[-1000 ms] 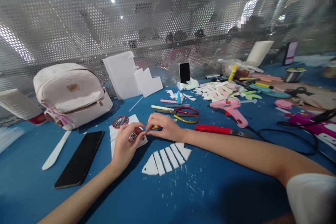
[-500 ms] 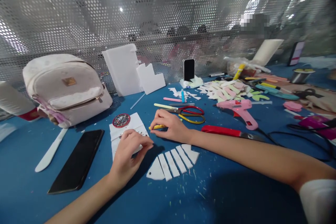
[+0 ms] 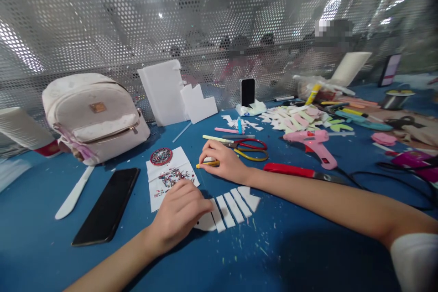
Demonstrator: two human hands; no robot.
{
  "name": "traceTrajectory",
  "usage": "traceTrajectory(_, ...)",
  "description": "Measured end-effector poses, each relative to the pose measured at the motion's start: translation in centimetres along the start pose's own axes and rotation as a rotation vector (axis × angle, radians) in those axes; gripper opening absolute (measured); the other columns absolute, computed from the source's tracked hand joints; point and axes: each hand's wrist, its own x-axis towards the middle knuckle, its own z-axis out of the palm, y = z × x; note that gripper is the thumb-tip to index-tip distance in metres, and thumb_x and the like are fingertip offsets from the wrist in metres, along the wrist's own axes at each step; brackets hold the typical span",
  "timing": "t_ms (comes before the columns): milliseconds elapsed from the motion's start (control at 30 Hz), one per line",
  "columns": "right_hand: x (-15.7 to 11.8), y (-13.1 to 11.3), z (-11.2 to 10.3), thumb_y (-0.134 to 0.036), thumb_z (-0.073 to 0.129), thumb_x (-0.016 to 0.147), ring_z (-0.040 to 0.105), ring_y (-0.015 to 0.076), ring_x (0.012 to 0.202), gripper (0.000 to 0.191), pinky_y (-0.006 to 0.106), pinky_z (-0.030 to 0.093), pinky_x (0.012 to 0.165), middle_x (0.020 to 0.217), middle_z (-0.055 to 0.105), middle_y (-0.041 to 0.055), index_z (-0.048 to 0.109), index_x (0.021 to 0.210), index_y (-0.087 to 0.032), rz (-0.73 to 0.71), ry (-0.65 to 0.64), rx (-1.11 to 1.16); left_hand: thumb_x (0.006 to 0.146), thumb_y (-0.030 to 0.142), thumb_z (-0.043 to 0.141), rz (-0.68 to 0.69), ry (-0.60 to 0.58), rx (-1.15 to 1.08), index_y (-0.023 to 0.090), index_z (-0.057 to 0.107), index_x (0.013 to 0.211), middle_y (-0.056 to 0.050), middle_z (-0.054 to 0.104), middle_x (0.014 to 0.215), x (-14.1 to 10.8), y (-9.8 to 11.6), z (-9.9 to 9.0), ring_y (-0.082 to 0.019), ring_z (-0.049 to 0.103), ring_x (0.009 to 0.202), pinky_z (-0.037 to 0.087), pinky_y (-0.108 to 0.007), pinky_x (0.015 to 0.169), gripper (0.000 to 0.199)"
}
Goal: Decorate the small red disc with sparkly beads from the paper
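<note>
My left hand [image 3: 183, 207] hovers over the head end of a fish shape cut from white foam board [image 3: 236, 207], its body split into several strips. Its fingers are curled together; their tips and anything in them are hidden. My right hand [image 3: 222, 159] rests on the table behind the strips, thumb and fingers bent into a closed pinch. A yellow stick or pen [image 3: 214, 163] shows through the loop of its fingers, seemingly lying on the table. Left of it lies a white paper [image 3: 185, 157] with scattered multicoloured sequins or beads [image 3: 174, 177] and a red-rimmed round dish [image 3: 161, 156] of them.
A black phone [image 3: 106, 205] and white plastic knife [image 3: 75, 191] lie left, before a pale backpack [image 3: 96, 118]. Red-and-yellow scissors [image 3: 251, 146], a red-handled cutter [image 3: 289, 169], a pink glue gun [image 3: 318, 143] and foam scraps [image 3: 294, 116] lie right. White boards [image 3: 162, 91] lean behind.
My left hand has moved right and down, off the paper and onto the fish's head, uncovering the scattered bits. My right hand stays in nearly the same spot; the view has shifted slightly.
</note>
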Motion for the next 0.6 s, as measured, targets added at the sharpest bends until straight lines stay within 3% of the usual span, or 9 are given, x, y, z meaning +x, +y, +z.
traceTrajectory(233,0.1,0.4,0.3,-0.022,0.064,0.092,0.056,0.0182,0.091,0.008,0.030,0.043,0.082,0.092,0.062,0.0028,0.062,0.086,-0.019,-0.003,0.043,0.013,0.095,0.004,0.045,0.066,-0.031,-0.078,0.021,0.058,0.116,-0.005,0.067,0.085,-0.5,1.1,-0.1,-0.018,0.058,0.078,0.046,-0.036,0.078,0.029)
traceTrajectory(400,0.0,0.4,0.3,-0.023,0.065,0.092,0.055,0.0175,0.085,0.009,0.029,0.042,0.077,0.087,0.066,0.0014,0.061,0.085,-0.019,0.000,-0.006,0.021,0.096,0.006,0.047,0.086,-0.053,-0.103,0.023,0.058,0.120,-0.005,0.072,0.092,-0.6,1.6,-0.3,-0.018,0.063,0.079,0.048,-0.037,0.081,0.032)
traceTrajectory(500,0.0,0.5,0.3,-0.022,0.064,0.093,0.055,0.0167,0.085,0.007,0.028,0.041,0.075,0.088,0.066,0.0011,0.061,0.087,-0.019,0.033,-0.004,0.019,0.093,0.004,0.050,0.039,0.015,-0.103,0.020,0.059,0.113,-0.005,0.069,0.086,-0.3,1.3,-0.2,-0.018,0.060,0.077,0.046,-0.036,0.078,0.027)
traceTrajectory(600,0.1,0.6,0.4,-0.019,0.062,0.093,0.055,0.0166,0.086,0.005,0.027,0.041,0.074,0.089,0.065,0.0013,0.060,0.088,-0.019,0.063,0.002,0.018,0.092,0.003,0.054,-0.099,0.104,-0.088,0.020,0.060,0.104,-0.002,0.066,0.080,0.0,0.5,-0.2,-0.016,0.057,0.075,0.044,-0.033,0.077,0.022)
